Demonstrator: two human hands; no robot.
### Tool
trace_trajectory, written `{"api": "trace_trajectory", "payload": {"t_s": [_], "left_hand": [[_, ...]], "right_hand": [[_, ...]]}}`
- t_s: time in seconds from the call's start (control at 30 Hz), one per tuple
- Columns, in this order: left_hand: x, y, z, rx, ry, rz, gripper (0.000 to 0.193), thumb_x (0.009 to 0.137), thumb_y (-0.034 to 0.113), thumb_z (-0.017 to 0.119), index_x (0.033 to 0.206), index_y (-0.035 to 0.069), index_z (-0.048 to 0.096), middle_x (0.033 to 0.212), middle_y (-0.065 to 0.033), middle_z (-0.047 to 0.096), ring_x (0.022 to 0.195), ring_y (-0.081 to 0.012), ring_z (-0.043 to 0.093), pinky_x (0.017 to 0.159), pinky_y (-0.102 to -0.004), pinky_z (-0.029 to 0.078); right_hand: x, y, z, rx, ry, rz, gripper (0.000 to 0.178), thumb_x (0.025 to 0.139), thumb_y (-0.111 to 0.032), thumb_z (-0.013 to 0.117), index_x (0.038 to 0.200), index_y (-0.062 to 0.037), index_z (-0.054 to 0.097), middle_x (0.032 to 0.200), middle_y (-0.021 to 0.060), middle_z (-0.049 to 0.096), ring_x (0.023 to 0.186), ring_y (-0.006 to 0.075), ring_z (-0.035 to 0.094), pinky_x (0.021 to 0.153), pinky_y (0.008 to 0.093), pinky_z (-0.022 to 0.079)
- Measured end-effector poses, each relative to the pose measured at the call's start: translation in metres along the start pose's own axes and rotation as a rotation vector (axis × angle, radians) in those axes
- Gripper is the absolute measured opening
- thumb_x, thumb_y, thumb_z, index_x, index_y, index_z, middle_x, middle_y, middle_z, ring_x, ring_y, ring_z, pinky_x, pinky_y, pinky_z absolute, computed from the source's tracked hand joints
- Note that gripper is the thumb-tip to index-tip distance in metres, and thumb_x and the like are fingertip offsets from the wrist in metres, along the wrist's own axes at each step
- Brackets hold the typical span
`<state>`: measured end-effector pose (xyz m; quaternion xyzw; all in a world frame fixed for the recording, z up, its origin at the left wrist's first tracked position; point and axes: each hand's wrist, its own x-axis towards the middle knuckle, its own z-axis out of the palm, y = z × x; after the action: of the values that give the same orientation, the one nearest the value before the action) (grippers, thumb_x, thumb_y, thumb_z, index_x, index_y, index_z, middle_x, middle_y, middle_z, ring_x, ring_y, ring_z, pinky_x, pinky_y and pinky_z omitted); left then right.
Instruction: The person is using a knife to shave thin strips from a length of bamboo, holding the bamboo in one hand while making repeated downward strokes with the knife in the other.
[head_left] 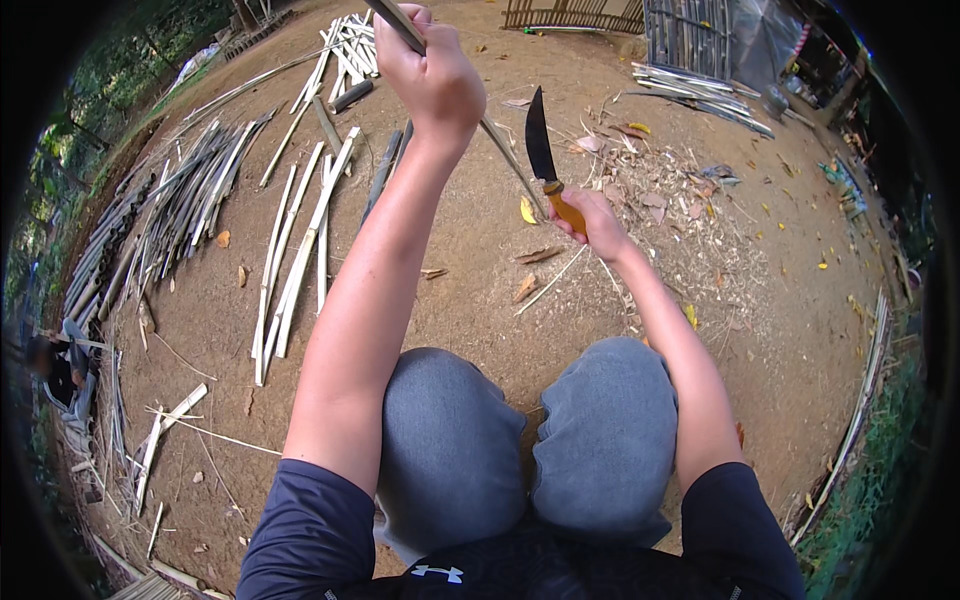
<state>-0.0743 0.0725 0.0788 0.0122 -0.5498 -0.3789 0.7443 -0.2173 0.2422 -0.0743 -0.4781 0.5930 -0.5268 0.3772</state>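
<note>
In the head view, your left hand (435, 80) at upper centre is a closed fist around a long strip (512, 155), which slants from the top edge toward the middle of the frame. Your right hand (597, 222), right of centre, wraps the yellow-orange handle of a knife (541, 140), its dark curved blade pointing up. The strip's lower end comes close to the handle; you cannot tell whether they touch.

The work looks well under way, though unfinished. Pale split strips (340, 165) lie left of centre, with a pale pile (345, 50) above them at the top, apparently cut already. The shavings (720, 270) scattered on the right also suggest plenty of cutting. The piece you hold seems to need working, and the darker stack (180, 195) at upper left may be partly untouched; you cannot count what remains.

Your surface is bare brown ground (480, 290), dotted with dry and yellow leaves. Your jeans-covered knees (450, 440) fill the lower centre. You are outdoors: trees (80, 100) border the upper left, a slatted panel (688, 40) stands at upper right, and grass (870, 500) edges the lower right.
</note>
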Motion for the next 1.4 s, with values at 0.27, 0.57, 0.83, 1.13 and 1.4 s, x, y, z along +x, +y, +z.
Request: {"api": "trace_trajectory", "payload": {"t_s": [0.27, 0.57, 0.83, 1.13, 1.4], "left_hand": [[0.001, 0.002, 0.004, -0.029, 0.009, 0.066, 0.015, 0.102, 0.015, 0.047, 0.089, 0.007, 0.049, 0.073, 0.0029, 0.045, 0.065, -0.0067, 0.043, 0.058, -0.0252, 0.033], [0.001, 0.001, -0.003, -0.024, -0.021, -0.029, 0.016, 0.102, 0.014, 0.046, 0.087, 0.008, 0.050, 0.073, 0.0032, 0.043, 0.065, -0.0064, 0.041, 0.058, -0.0248, 0.032], [0.004, -0.007, -0.006, -0.076, 0.004, 0.016, 0.001, 0.089, 0.006, 0.044, 0.090, 0.006, 0.045, 0.079, -0.0005, 0.042, 0.071, -0.0083, 0.039, 0.064, -0.0259, 0.034], [0.008, -0.008, 0.001, -0.062, 0.125, 0.143, 0.010, 0.085, 0.003, 0.043, 0.093, 0.008, 0.047, 0.084, 0.0016, 0.039, 0.072, -0.0084, 0.038, 0.065, -0.0244, 0.033], [0.006, -0.004, 0.008, -0.108, 0.134, 0.134, 0.014, 0.083, -0.001, 0.042, 0.093, 0.007, 0.047, 0.083, 0.0009, 0.040, 0.071, -0.0082, 0.040, 0.064, -0.0242, 0.035]], "right_hand": [[0.013, 0.014, 0.004, -0.446, 0.308, 0.007, 0.047, 0.107, -0.047, 0.037, 0.105, -0.0031, 0.054, 0.085, 0.0026, 0.054, 0.069, 0.0118, 0.052, 0.070, 0.0304, 0.045], [0.018, 0.019, 0.005, -0.053, 0.335, 0.150, 0.041, 0.100, -0.036, 0.061, 0.115, -0.0022, 0.043, 0.093, 0.0073, 0.062, 0.068, 0.0124, 0.062, 0.056, 0.0258, 0.053], [0.007, -0.002, 0.026, -0.104, 0.314, 0.134, 0.027, 0.093, -0.024, 0.067, 0.102, -0.0024, 0.054, 0.072, 0.0032, 0.059, 0.057, 0.0083, 0.059, 0.046, 0.0254, 0.049], [0.006, 0.006, 0.056, -0.611, 0.504, -0.131, 0.016, 0.085, -0.005, 0.061, 0.085, 0.0043, 0.049, 0.067, 0.0167, 0.060, 0.058, 0.0260, 0.064, 0.050, 0.0393, 0.048], [0.003, 0.002, 0.056, -0.584, 0.455, -0.055, 0.016, 0.085, -0.003, 0.061, 0.090, 0.0058, 0.048, 0.066, 0.0161, 0.060, 0.055, 0.0248, 0.064, 0.046, 0.0373, 0.048]]}}
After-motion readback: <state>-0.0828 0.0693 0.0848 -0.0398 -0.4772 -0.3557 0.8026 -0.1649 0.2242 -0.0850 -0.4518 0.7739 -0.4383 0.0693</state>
